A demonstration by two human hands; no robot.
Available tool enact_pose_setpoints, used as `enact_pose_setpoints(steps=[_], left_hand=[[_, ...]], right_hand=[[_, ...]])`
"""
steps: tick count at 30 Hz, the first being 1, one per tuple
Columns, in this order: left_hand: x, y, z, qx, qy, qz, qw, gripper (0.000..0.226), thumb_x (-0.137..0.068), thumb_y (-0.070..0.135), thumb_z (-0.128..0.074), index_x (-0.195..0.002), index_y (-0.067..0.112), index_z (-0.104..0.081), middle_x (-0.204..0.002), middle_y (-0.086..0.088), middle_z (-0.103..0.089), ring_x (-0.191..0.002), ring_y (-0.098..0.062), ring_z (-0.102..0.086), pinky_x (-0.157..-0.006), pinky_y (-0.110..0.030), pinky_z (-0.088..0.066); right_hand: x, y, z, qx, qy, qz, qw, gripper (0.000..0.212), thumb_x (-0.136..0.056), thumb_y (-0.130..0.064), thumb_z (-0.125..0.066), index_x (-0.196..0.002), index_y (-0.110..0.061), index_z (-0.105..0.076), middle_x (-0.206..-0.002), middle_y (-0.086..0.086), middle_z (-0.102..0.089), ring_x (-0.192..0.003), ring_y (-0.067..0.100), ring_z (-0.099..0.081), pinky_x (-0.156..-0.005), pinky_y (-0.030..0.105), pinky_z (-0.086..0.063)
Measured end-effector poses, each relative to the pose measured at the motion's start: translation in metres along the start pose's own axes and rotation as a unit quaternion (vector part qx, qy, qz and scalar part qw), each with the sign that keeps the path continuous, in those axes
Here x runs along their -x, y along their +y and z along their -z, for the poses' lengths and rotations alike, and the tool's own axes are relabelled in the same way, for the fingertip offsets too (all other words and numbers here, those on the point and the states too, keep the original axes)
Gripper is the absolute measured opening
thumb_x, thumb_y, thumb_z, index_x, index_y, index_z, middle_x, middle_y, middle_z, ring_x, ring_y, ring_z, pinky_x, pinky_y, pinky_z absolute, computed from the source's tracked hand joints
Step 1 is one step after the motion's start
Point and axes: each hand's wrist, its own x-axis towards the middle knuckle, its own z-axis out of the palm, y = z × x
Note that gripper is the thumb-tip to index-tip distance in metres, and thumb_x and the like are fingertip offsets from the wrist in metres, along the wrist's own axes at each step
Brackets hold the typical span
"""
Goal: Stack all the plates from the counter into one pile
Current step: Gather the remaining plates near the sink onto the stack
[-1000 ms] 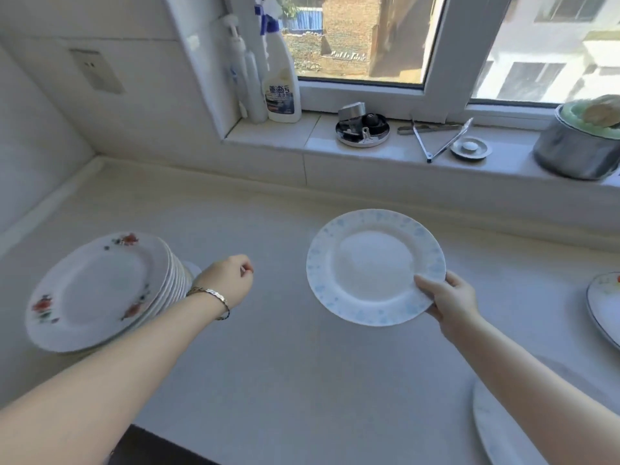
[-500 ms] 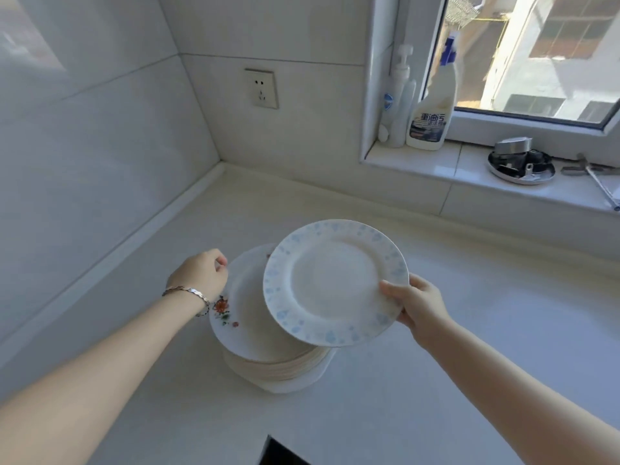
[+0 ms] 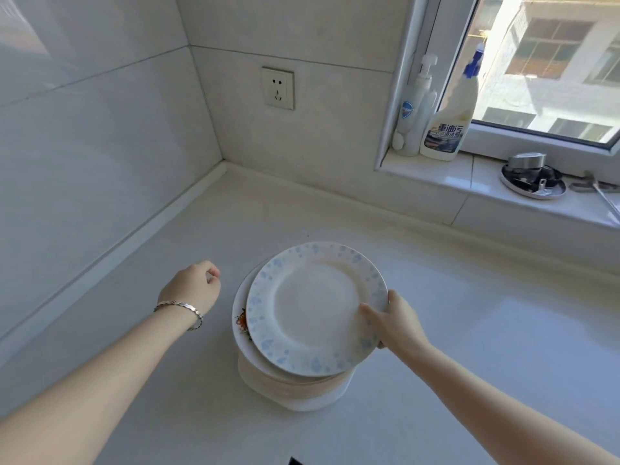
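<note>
One plate in the air, nearly home. Far left, hovering beside the pile and apart from it: the left hand point(image 3: 194, 290), curled in on nothing, thumb tip close to the forefinger, bracelet point(image 3: 181, 308) at the wrist. Much the same pose as half a second ago, only a little further off the rim.

Next along, resting on the counter point(image 3: 486, 330): the pile point(image 3: 295, 387) of plates, with just a sliver of the flowered plate point(image 3: 240, 325) showing on the left side.

Over that, covering nearly all of the top: the blue-speckled plate point(image 3: 315, 307). A second ago carried well right of the pile over bare counter. Half a second ago overlapping only part of it. Now brought close to centred, offset a touch right. Cannot tell whether already touching the pile or held just above.

Right of it, pinching the plate's rim: the right hand point(image 3: 394, 322), thumb on top, other fingers curled beneath.

Judged step: lowering and letting go. Probably wants a small nudge left before release, to sit square. Likely more to fetch afterwards, going by the plates seen at far right a second ago.
</note>
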Motion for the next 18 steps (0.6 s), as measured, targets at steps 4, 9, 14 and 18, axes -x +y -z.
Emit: enact_pose_setpoints(steps=[4, 9, 14, 18], left_hand=[[-0.003, 0.004, -0.002, -0.003, -0.002, -0.008, 1.0, 0.024, -0.089, 0.012, -0.043, -0.105, 0.016, -0.06, -0.105, -0.004, -0.072, -0.079, -0.028, -0.059, -0.074, -0.032, -0.049], [-0.001, 0.007, -0.003, 0.001, -0.006, -0.006, 1.0, 0.024, -0.088, 0.012, -0.044, -0.106, 0.015, -0.061, -0.107, -0.004, -0.072, -0.09, -0.029, -0.063, -0.079, -0.034, -0.05], [0.002, 0.005, -0.003, 0.003, -0.006, 0.0, 1.0, 0.025, -0.088, 0.012, -0.043, -0.106, 0.016, -0.06, -0.108, -0.002, -0.071, -0.08, -0.027, -0.058, -0.075, -0.032, -0.049], [0.005, 0.004, -0.003, -0.002, -0.004, -0.002, 1.0, 0.025, -0.089, 0.012, -0.043, -0.107, 0.016, -0.06, -0.108, -0.002, -0.07, -0.087, -0.029, -0.061, -0.076, -0.032, -0.049]], right_hand=[[0.005, 0.003, -0.004, 0.184, 0.03, 0.032, 0.982, 0.039, -0.089, -0.045, -0.048, -0.105, -0.01, -0.045, -0.093, 0.009, -0.068, -0.081, 0.032, -0.065, -0.068, 0.036, -0.051], [0.008, -0.003, -0.01, 0.306, 0.029, 0.047, 0.951, 0.048, -0.087, -0.058, -0.042, -0.106, -0.015, -0.05, -0.101, 0.004, -0.067, -0.097, 0.027, -0.063, -0.071, 0.032, -0.044], [-0.008, 0.002, -0.024, 0.147, -0.002, 0.035, 0.989, 0.072, -0.092, -0.048, -0.044, -0.149, -0.011, -0.018, -0.146, 0.013, -0.036, -0.136, 0.031, -0.033, -0.11, 0.039, -0.03], [-0.012, 0.006, -0.037, -0.018, -0.015, 0.027, 0.999, 0.057, -0.093, -0.034, -0.049, -0.141, -0.012, -0.028, -0.13, 0.014, -0.054, -0.113, 0.032, -0.057, -0.089, 0.038, -0.049]])
